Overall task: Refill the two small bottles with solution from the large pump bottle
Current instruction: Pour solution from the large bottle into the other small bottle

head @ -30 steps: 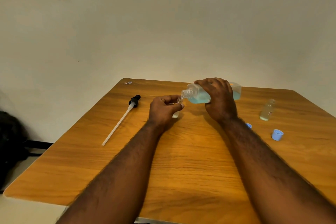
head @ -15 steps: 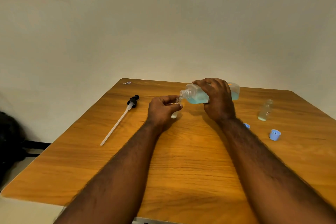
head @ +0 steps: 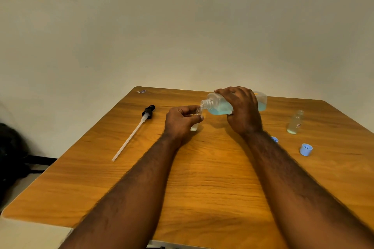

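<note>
A: Anything different from a second ago?

B: Hardly. The right hand (head: 242, 110) stays wrapped around the tipped pump bottle (head: 218, 105), its open neck still at the mouth of the small bottle (head: 195, 125) pinched upright in the left hand (head: 180, 121).

A: So the pour continues?

B: Likely. The other small bottle (head: 295, 122) waits uncapped, well right of the right hand, blue caps (head: 306, 149) nearer.
</note>
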